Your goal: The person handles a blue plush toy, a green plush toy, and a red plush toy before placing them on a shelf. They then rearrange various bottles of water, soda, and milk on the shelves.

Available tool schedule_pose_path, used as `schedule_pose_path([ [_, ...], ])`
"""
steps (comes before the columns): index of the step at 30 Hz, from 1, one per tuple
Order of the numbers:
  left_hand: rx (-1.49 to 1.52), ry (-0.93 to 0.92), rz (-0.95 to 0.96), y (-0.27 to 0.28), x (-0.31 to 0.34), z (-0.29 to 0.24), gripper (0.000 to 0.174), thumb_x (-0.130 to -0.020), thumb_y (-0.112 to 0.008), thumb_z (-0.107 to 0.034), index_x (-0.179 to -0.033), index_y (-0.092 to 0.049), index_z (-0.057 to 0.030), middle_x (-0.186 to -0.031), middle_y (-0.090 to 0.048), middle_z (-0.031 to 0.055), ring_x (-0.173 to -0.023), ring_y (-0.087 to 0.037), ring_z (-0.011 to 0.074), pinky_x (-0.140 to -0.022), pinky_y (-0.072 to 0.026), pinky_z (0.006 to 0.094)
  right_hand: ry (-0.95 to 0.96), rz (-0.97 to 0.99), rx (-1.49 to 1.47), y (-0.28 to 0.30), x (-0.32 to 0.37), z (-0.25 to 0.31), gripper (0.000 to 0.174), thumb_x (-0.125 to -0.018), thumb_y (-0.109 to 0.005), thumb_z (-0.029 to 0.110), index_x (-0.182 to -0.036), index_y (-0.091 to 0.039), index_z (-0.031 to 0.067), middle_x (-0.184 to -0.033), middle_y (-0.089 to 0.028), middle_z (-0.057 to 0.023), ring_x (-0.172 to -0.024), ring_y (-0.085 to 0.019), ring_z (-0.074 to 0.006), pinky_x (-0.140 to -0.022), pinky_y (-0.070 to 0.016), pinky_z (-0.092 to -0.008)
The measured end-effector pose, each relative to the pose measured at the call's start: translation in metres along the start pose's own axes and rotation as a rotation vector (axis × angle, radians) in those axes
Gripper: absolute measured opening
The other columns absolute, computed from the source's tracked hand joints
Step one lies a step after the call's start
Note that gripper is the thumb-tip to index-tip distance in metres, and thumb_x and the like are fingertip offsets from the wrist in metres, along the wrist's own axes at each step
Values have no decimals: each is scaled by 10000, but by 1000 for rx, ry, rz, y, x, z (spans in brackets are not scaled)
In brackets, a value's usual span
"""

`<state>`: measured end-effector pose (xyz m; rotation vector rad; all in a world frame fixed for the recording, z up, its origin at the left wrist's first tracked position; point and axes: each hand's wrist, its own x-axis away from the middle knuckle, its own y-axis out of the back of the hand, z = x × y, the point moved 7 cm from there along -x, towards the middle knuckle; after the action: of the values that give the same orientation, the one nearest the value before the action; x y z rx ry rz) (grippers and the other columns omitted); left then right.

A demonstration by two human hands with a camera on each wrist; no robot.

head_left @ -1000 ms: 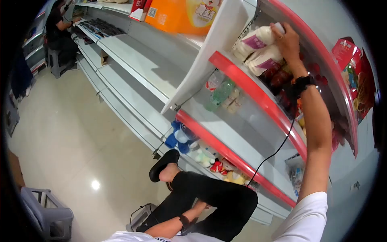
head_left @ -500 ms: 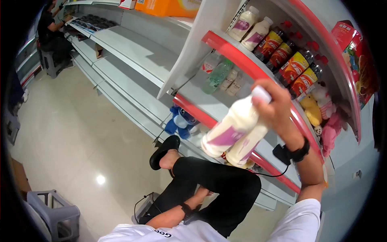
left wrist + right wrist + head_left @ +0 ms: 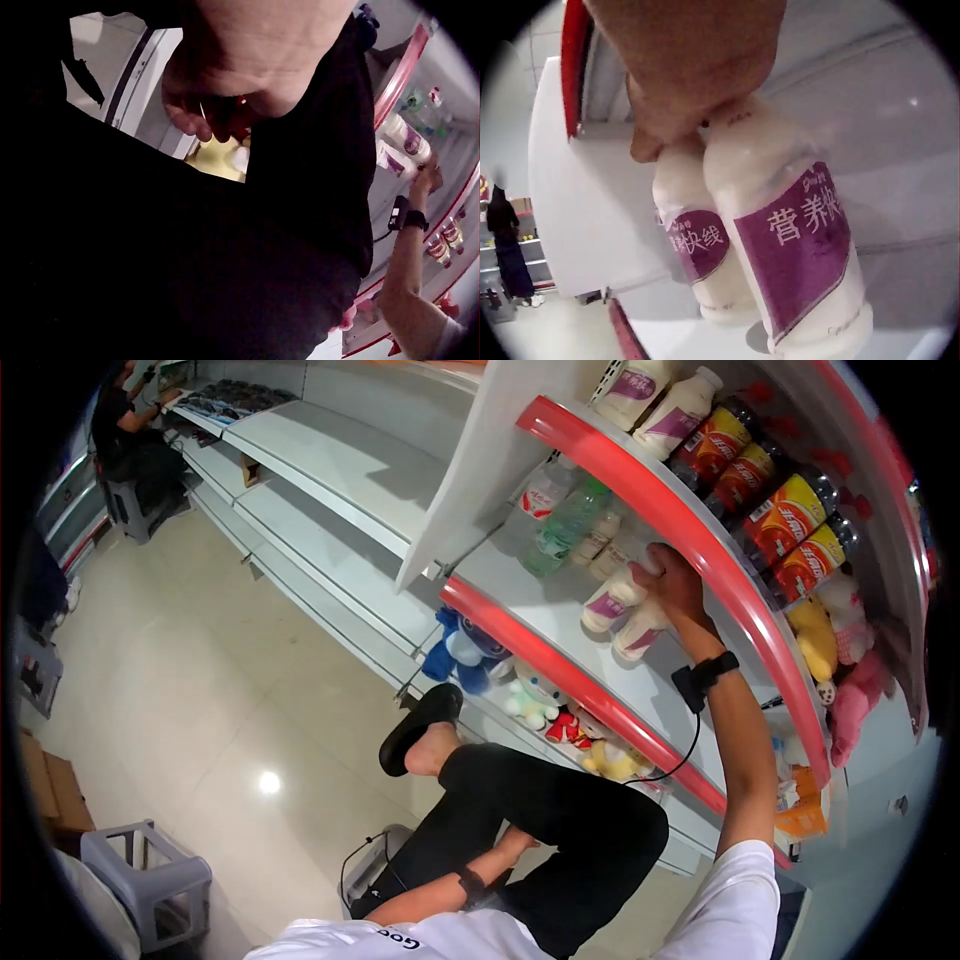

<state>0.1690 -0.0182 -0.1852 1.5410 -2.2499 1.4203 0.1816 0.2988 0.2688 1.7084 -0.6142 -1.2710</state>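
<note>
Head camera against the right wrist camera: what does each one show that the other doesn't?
Only the head view shows the whole rack: orange bottles on the upper shelf, plush toys on the lower one, the person's crossed leg and a grey stool on the floor. Only the right wrist view shows the white lettering on the purple labels. Both show the right hand gripping two white bottles by their tops at the middle shelf.
</note>
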Motion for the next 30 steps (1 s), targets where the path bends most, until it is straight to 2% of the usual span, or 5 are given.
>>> schedule_pose_path([
  [10, -329, -130, -22, -3, 6, -20, 749, -826, -664, -237, -1423, -253, -49, -1416, -353, 80, -1195, -446, 216, -878, -466, 339, 133, -161, -8, -51, -69, -13, 415, -750, -718, 327, -982, -588, 8, -899, -621, -129, -873, -593, -274, -773, -454, -377],
  [15, -148, -53, -24, -5, 14, -27, 737, -880, -589, -341, -1434, -215, -31, -1502, -194, 81, -1352, -229, 215, -1056, -275, 317, 199, -161, 87, -71, -85, -17, 450, -753, -701, 356, -1024, -581, 17, -866, -611, -150, -820, -601, -271, -730, -458, -394],
  [18, -187, -177, -185, 5, 3, -17, 665, -841, -655, -248, -1371, -337, 0, -1395, -392, 97, -1224, -428, 211, -967, -397, 327, 215, -351, -157, -65, -77, -17, 451, -779, -680, 367, -1043, -571, 17, -819, -602, -147, -773, -598, -262, -699, -457, -382],
  [22, -140, -98, -152, 1, 7, -18, 659, -842, -652, -238, -1370, -337, 1, -1401, -383, 98, -1237, -414, 211, -980, -381, 319, 247, -324, 85, -72, -75, -38, 441, -799, -675, 327, -1080, -546, 13, -799, -605, -125, -747, -593, -260, -701, -461, -370],
  [30, -272, -118, -72, -1, 5, -16, 685, -878, -583, -350, -1403, -297, -15, -1457, -302, 77, -1271, -358, 213, -1002, -338, 307, 357, -32, -14, -59, -37, -43, 706, -690, -749, 190, -1293, -410, 44, -1169, -476, -173, -1138, -460, -321, -955, -389, -399],
])
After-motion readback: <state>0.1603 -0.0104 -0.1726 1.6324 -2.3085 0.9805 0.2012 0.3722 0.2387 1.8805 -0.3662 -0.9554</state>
